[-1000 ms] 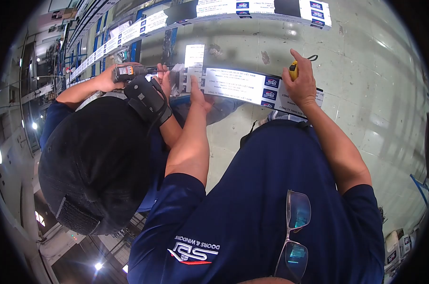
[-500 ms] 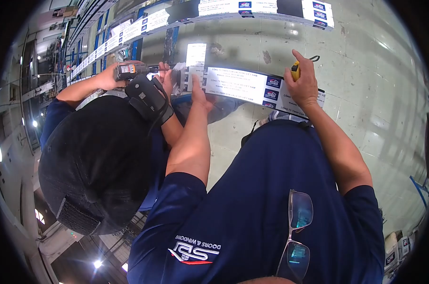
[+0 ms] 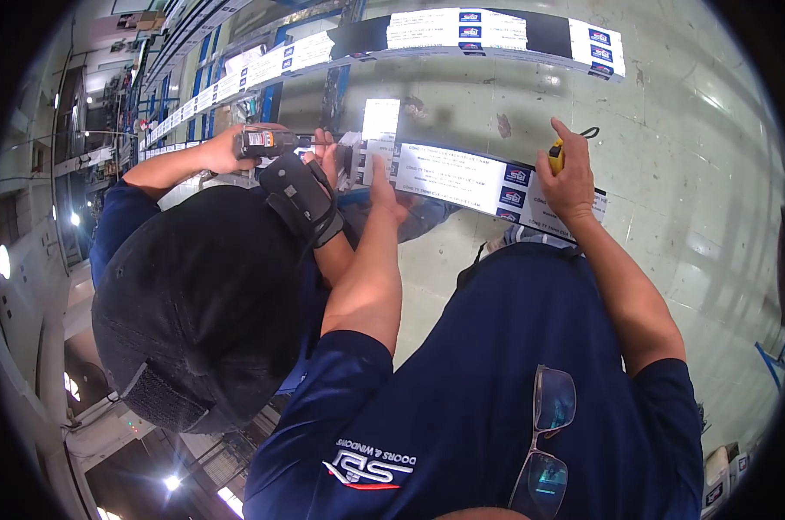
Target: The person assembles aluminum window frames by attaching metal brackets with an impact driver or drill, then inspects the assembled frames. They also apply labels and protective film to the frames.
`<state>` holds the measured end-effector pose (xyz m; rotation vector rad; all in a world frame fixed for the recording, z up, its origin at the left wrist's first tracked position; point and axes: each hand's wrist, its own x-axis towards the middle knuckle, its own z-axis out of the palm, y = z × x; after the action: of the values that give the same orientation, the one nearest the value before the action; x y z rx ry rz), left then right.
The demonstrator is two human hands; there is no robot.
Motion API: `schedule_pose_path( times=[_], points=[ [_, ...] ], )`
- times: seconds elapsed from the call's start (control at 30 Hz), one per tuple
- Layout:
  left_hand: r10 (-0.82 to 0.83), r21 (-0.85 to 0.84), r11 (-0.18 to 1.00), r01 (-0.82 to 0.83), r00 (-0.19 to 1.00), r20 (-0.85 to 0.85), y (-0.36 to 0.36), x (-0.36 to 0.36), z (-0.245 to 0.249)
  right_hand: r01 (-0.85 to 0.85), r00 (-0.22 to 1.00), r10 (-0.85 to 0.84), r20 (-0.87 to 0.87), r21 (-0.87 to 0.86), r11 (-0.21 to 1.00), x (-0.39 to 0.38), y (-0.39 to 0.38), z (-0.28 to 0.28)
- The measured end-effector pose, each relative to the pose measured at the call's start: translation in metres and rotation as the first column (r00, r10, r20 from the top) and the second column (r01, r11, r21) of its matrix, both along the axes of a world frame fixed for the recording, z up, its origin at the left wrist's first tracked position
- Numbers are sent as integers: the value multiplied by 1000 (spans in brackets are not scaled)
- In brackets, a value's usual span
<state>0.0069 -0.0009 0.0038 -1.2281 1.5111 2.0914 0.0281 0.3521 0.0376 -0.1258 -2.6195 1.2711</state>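
Left hand: laid flat on the wrapped profile, fingers straight and together, palm down on the white printed film near the profile's left end. It closes around nothing; it presses on the top face.

Right hand: curled around a yellow tool, with the fingers wrapped over it and only its upper end showing. A black strap loop sticks out just beyond the knuckles. The heel of this hand rests on the right part of the same profile. I cannot tell what kind of tool it is.

Wrapped profile: a long bar lying across in front of me, running from left to right, covered in white film with blue logo squares. Both my hands are on it, well apart.

Co-worker, on my left, close against my left arm: black cap seen from above. One hand holds a power driver level, pointed at the left end of the profile. The other hand is at that end, just beside my left hand, with a black strapped unit on its wrist.

Surroundings: pale tiled floor below. Further wrapped profiles lie across the far side. A pair of glasses hangs on the front of my navy shirt.
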Motion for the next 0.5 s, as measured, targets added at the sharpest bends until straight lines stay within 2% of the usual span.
schedule_pose_path(
  times=[0.5],
  points=[
    [10, 28, 1000, -10, 1000, 1, 2, 0, 2, -8, 999, 9, -50, 18, 1000, -1, -1, 1]
  ],
)
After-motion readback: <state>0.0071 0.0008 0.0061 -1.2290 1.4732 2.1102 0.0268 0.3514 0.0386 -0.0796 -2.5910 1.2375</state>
